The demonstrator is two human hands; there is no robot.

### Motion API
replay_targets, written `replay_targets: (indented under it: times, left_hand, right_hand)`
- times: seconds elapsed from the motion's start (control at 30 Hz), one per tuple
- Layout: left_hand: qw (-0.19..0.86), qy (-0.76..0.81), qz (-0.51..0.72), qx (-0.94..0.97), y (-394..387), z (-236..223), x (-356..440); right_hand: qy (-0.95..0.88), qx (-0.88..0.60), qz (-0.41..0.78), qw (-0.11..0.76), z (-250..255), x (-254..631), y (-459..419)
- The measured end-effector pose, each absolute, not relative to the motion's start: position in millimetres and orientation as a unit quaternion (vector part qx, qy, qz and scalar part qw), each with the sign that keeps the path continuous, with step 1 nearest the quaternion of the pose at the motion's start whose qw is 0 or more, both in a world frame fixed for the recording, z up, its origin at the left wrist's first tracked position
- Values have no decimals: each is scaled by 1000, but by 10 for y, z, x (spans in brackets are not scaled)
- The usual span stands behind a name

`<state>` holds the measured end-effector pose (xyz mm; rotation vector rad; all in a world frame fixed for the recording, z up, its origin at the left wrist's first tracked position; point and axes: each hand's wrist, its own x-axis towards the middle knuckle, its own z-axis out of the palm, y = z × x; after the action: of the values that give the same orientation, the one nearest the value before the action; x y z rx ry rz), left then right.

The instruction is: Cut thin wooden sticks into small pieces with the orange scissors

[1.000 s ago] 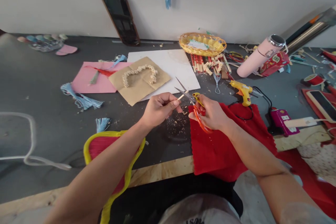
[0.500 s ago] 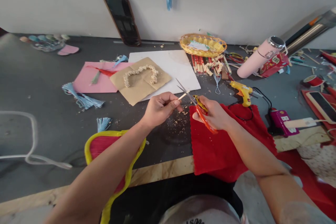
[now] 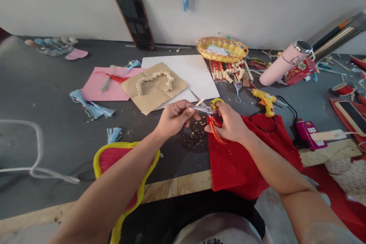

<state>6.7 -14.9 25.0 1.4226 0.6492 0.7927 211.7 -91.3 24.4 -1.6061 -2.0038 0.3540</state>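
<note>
My left hand (image 3: 177,119) pinches a thin pale wooden stick (image 3: 201,101), whose tip shows past the fingers. In my right hand (image 3: 228,122) is a pair of scissors (image 3: 206,109) with a red and a yellow handle loop. The blades are spread around the stick close to the left fingertips. Small pale chips (image 3: 197,137) lie scattered on the dark table below the hands. Under the right forearm spreads a red cloth (image 3: 237,160). Beyond the left hand, a curved piece built of small pale bits (image 3: 154,78) rests on brown paper (image 3: 145,101).
A yellow glue gun (image 3: 264,101), a purple power block (image 3: 310,133) and a pink flask (image 3: 286,63) stand to the right. At the back are a wicker basket (image 3: 223,59) and a leaning phone (image 3: 135,21). Blue tassels (image 3: 91,105) and a white cable (image 3: 38,148) lie left.
The scissors have opened wider and turned, so their blades now straddle the stick. My right hand has shifted slightly left and up; my left hand stays almost in place.
</note>
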Motion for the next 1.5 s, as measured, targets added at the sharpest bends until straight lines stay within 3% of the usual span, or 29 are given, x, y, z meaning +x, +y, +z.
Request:
replay_targets:
  times: [0.63,1.17,1.5]
  left_hand:
    - [583,303,355,665,-144,212,75]
    - [597,294,351,658,-146,237,68]
    - [569,312,358,672,-125,205,60]
  right_hand:
    - [-726,-605,144,293,238,2121,-910]
    - [-716,-602,204,288,264,2110,-929]
    - [-709,-619,175,287,238,2110,-918]
